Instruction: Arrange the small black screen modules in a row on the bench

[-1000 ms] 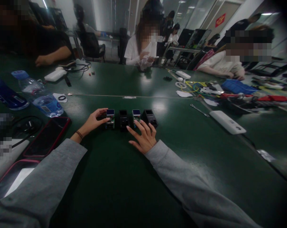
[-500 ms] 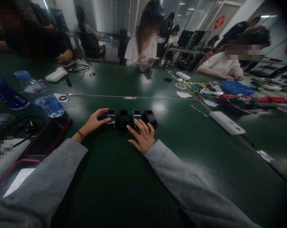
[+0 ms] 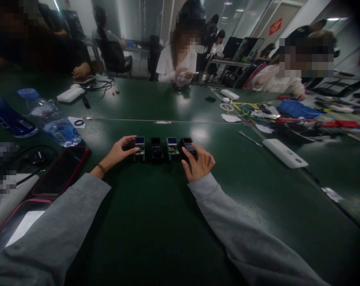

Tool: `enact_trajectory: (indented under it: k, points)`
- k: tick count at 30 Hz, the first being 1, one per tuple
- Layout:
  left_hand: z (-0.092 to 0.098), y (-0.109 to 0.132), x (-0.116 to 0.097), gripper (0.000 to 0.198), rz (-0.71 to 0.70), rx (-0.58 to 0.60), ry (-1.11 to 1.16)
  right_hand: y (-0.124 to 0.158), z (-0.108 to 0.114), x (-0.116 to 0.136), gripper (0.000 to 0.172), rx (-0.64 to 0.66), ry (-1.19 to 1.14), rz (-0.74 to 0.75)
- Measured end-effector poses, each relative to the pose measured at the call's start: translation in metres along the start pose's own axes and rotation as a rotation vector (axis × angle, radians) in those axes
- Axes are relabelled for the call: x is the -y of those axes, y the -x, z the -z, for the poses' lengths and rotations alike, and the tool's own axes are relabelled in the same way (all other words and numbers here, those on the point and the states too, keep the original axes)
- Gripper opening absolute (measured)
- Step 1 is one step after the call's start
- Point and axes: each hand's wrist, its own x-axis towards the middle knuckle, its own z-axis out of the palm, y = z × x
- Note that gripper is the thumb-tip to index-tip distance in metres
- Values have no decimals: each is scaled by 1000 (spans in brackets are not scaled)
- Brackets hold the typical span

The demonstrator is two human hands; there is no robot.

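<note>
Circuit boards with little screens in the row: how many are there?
2. One circuit board is at the left end, by the left hand; the other board is third from left, between the two black cases. Any inside the cases would be hidden.

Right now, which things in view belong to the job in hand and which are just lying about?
Seemingly in the job:
- left circuit board, at the left hand
- left black case
- right circuit board
- right black case, at the right hand

Seemingly just lying about:
- red-edged phone
- clear water bottle
- wrench
- long white box
</note>
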Motion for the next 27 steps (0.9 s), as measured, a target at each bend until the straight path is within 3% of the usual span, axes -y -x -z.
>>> enact_trajectory:
  k: [6,15,22,27]
  points:
    - [-2,0,-4,71,19,-14,11,11,3,-23,44,39,18,-24]
    - [0,1,-4,70,14,-8,10,12,0,-23,42,97,-12,44]
    - [0,0,-1,64,11,-28,26,5,-21,-37,55,106,-118,-17]
    - [0,-1,4,60,17,-42,18,-2,-33,-42,49,113,-256,-27]
